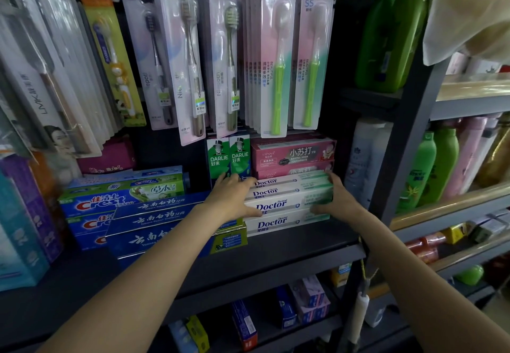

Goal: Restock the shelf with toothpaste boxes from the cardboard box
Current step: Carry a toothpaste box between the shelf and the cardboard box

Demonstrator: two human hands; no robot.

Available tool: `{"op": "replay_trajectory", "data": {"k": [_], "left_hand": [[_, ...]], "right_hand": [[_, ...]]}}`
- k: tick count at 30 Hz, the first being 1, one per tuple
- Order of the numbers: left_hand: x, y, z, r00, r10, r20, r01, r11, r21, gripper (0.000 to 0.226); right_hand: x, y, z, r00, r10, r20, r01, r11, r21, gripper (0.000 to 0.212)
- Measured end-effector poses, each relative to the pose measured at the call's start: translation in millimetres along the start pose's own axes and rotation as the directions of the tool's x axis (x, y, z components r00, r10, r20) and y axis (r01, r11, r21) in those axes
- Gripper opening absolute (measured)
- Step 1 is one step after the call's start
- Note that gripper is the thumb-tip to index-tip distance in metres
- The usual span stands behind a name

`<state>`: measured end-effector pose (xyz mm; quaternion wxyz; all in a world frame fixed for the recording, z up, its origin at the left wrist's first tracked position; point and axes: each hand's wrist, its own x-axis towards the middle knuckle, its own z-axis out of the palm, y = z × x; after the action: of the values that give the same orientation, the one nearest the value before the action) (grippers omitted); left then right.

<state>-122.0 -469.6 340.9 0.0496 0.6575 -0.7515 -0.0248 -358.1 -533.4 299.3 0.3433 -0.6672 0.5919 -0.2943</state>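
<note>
Hands bracket the Doctor toothpaste boxes (287, 203) on the shelf (276, 245): left hand (230, 197) and right hand (335, 201) clasp the stack's ends, fingers curled. Next, I judge, push it back squarely.

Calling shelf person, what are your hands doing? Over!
Left hand and right hand clasp the ends of the stacked white Doctor toothpaste boxes. Stack on dark shelf. Pink toothpaste boxes close behind.
</note>
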Motion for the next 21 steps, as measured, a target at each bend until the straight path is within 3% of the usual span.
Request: {"op": "replay_trajectory", "data": {"k": [3, 13, 21], "left_hand": [[-1.8, 2.1, -0.1, 1.0, -0.018, 0.005, 0.018, 0.999, -0.05, 0.079], [-5.2, 3.4, -3.6, 0.999, -0.034, 0.005, 0.034, 0.993, -0.11, 0.079], [-2.6, 0.5, 0.6, 0.999, -0.037, -0.005, 0.036, 0.991, -0.126, 0.082]], "right_hand": [[3.7, 3.0, -0.9, 1.0, 0.013, 0.026, -0.016, 0.993, 0.121, 0.116], [5.1, 2.3, 3.1, 0.998, 0.033, 0.048, -0.046, 0.953, 0.301, 0.102], [6.4, 10.7, -1.2, 0.996, 0.08, 0.051, -0.09, 0.965, 0.246, 0.1]]}}
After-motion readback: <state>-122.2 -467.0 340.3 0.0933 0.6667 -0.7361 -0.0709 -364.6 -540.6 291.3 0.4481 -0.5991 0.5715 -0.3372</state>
